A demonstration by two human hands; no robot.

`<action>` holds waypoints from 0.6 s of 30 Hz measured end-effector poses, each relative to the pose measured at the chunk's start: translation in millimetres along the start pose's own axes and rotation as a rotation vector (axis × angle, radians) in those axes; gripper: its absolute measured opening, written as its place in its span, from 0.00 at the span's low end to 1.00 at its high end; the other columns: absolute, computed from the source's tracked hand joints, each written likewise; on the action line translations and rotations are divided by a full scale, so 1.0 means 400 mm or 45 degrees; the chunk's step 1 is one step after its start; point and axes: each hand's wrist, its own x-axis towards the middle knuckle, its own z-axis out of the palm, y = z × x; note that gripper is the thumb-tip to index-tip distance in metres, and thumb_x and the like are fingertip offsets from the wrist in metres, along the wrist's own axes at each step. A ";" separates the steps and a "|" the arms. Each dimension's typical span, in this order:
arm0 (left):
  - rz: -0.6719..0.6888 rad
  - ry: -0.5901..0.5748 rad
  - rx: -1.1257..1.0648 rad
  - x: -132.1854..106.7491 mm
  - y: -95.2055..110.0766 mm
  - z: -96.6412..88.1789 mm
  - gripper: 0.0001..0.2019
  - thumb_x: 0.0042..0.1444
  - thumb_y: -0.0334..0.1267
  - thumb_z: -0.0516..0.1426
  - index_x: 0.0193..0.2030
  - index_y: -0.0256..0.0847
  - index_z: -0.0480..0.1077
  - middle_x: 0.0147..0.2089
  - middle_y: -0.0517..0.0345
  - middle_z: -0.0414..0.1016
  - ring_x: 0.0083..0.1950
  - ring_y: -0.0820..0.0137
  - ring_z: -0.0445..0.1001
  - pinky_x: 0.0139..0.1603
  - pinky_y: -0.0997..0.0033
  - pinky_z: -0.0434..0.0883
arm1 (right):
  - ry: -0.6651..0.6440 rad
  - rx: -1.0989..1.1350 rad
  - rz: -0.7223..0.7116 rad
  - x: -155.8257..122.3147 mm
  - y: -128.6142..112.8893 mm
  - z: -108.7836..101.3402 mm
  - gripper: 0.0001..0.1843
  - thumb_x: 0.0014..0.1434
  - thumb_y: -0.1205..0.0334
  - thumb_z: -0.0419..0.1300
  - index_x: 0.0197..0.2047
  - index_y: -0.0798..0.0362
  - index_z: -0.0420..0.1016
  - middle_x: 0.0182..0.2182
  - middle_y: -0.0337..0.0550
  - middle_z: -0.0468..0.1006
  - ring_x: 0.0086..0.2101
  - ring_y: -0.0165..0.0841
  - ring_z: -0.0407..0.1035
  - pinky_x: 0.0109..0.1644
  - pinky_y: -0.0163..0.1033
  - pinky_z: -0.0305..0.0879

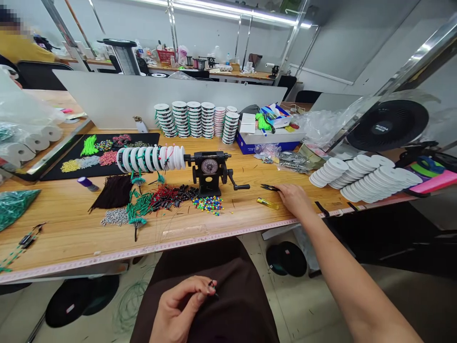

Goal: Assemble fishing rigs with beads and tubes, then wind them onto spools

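My left hand [183, 302] is raised over my lap, thumb and fingertips pinched on a small dark piece [213, 288] whose kind is too small to make out. On the right side of the wooden table, my right hand [295, 201] rests with its fingers closed around the near end of a pair of black thread snips [268, 187]; the pointed blades face left. Beside that hand lies a small yellow tube [267, 204]. A black hand-crank winder [210, 174] stands left of it, with a row of white spools [152, 158] on its shaft.
Coloured beads [209, 205], black and red pieces [171, 196], green pieces [140, 205] and dark cords [112, 192] lie before the winder. White spools [364, 176] are stacked at right, near a black fan [387, 125]. Wound spools [193, 119] stand behind, beside a blue box [267, 143].
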 end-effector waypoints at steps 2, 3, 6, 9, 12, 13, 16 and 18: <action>0.041 0.006 0.008 0.000 0.003 0.002 0.11 0.57 0.46 0.63 0.29 0.44 0.81 0.32 0.51 0.82 0.43 0.59 0.80 0.50 0.67 0.74 | 0.035 0.097 0.038 0.013 0.001 0.001 0.12 0.60 0.70 0.53 0.40 0.56 0.78 0.35 0.56 0.81 0.40 0.46 0.73 0.51 0.48 0.61; 0.037 0.012 -0.010 0.000 0.004 0.004 0.10 0.57 0.46 0.64 0.29 0.44 0.81 0.32 0.51 0.82 0.43 0.59 0.80 0.50 0.67 0.74 | 0.066 0.156 0.068 0.017 -0.002 0.002 0.11 0.61 0.69 0.52 0.39 0.56 0.77 0.36 0.57 0.80 0.41 0.46 0.72 0.52 0.49 0.61; -0.054 0.032 -0.172 -0.002 0.004 0.014 0.09 0.56 0.45 0.65 0.30 0.44 0.80 0.33 0.54 0.81 0.42 0.62 0.79 0.50 0.69 0.74 | 0.172 0.377 0.194 -0.003 -0.035 0.001 0.15 0.65 0.63 0.46 0.45 0.56 0.71 0.38 0.57 0.78 0.42 0.46 0.71 0.49 0.50 0.63; -0.207 0.062 -0.444 -0.003 0.005 0.026 0.09 0.52 0.47 0.67 0.31 0.44 0.80 0.34 0.55 0.81 0.42 0.64 0.79 0.49 0.70 0.75 | 0.136 0.648 0.267 -0.091 -0.117 -0.014 0.21 0.71 0.55 0.37 0.51 0.56 0.66 0.30 0.46 0.73 0.31 0.39 0.69 0.37 0.43 0.66; -0.322 0.085 -0.609 0.002 0.006 0.037 0.10 0.49 0.46 0.69 0.32 0.43 0.80 0.34 0.56 0.81 0.41 0.66 0.79 0.48 0.72 0.75 | -0.289 1.320 0.290 -0.231 -0.242 -0.045 0.26 0.71 0.43 0.39 0.49 0.53 0.68 0.28 0.38 0.65 0.24 0.30 0.60 0.28 0.34 0.58; -0.342 0.087 -0.631 0.005 0.005 0.040 0.10 0.48 0.45 0.70 0.32 0.43 0.80 0.34 0.56 0.81 0.41 0.66 0.79 0.48 0.72 0.75 | -0.538 1.659 0.346 -0.279 -0.286 -0.057 0.28 0.70 0.38 0.42 0.48 0.53 0.69 0.28 0.36 0.62 0.23 0.28 0.55 0.27 0.33 0.55; -0.374 0.087 -0.643 0.014 0.003 0.048 0.10 0.47 0.44 0.71 0.32 0.42 0.80 0.34 0.56 0.81 0.41 0.67 0.78 0.47 0.74 0.75 | -1.038 2.105 0.483 -0.393 -0.398 -0.085 0.30 0.64 0.31 0.51 0.39 0.53 0.67 0.26 0.31 0.54 0.23 0.24 0.45 0.26 0.31 0.45; -0.390 0.084 -0.631 0.018 0.004 0.053 0.10 0.47 0.43 0.71 0.31 0.41 0.80 0.33 0.56 0.81 0.40 0.68 0.77 0.46 0.74 0.75 | -1.177 2.117 0.537 -0.436 -0.444 -0.093 0.31 0.61 0.29 0.52 0.35 0.52 0.63 0.24 0.29 0.52 0.22 0.24 0.42 0.24 0.31 0.40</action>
